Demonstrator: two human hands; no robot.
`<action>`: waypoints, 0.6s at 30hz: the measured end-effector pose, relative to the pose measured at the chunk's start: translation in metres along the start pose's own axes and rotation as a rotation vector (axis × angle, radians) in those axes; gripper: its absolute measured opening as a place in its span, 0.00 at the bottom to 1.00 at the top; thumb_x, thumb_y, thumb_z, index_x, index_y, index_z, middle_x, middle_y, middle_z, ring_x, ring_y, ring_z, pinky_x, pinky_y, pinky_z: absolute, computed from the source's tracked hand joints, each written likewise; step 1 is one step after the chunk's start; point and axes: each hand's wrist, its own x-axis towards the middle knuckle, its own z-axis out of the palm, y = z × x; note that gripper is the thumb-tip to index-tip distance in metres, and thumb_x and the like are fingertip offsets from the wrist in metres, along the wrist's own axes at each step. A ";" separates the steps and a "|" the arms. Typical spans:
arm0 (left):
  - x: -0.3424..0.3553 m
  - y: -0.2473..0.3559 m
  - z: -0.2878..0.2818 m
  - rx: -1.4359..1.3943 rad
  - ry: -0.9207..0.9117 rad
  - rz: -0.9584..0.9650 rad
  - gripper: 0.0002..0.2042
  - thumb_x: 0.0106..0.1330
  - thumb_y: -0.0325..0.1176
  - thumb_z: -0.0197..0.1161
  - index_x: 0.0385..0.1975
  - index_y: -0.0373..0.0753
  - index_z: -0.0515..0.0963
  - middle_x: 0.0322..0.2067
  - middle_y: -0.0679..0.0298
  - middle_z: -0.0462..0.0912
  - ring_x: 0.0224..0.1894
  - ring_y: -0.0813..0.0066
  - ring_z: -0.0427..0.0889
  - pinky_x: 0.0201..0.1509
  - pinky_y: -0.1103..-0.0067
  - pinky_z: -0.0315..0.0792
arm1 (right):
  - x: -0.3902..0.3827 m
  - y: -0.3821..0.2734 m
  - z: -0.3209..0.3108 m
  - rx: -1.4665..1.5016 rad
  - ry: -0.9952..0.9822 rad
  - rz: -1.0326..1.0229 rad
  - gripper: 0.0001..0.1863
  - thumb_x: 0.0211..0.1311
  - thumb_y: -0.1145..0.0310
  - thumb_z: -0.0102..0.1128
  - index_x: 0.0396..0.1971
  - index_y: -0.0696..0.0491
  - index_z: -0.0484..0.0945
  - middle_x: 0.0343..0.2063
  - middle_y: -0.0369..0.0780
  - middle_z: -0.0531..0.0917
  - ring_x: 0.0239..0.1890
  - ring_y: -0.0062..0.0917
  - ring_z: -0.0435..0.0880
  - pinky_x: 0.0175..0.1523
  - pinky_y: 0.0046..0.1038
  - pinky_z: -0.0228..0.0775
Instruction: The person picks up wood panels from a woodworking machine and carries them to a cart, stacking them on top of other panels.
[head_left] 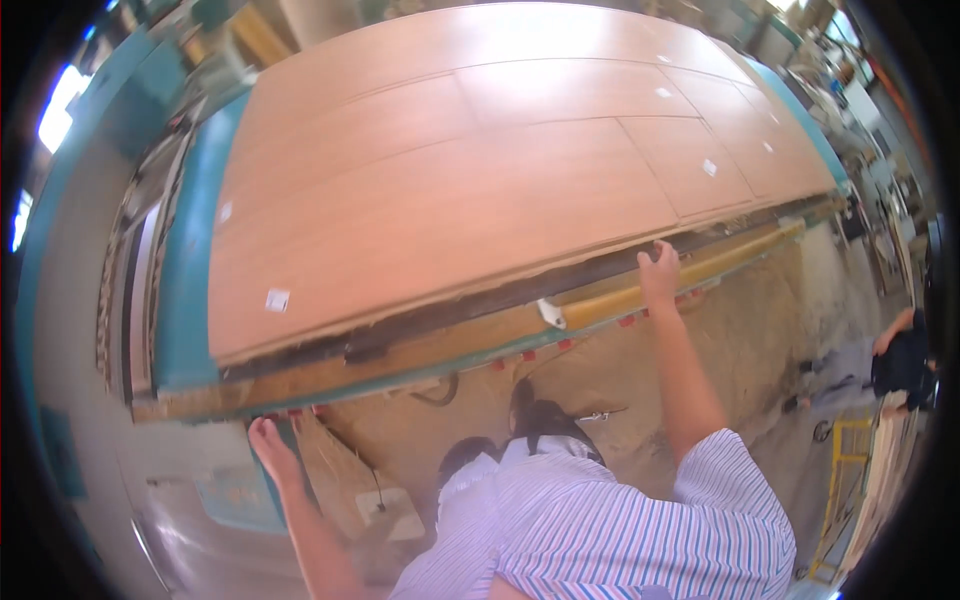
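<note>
Wood panels (450, 180): laid flat on teal table (197, 240), prob. for support. Had R hand (659, 272) curled nr front edge, L hand (275, 450) nr table corner; couldn't tell either grip.

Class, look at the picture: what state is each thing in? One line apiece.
Reddish-brown flat wooden panels: lying flat, split by straight seams.
Small white square labels: lying on the panels.
Flat teal-topped table: partly covered by the panels.
Right hand: fingers bent near the panels' edge, grip unclear.
Left hand: fingers bent beside the table's edge, grip unclear.
</note>
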 end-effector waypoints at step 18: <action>0.306 0.001 0.079 0.894 -0.141 -0.193 0.29 0.63 0.55 0.48 0.49 0.34 0.73 0.48 0.43 0.74 0.56 0.47 0.68 0.60 0.59 0.61 | 0.079 0.035 0.018 -0.400 0.028 0.153 0.26 0.52 0.59 0.60 0.50 0.56 0.71 0.49 0.49 0.74 0.55 0.44 0.68 0.61 0.39 0.58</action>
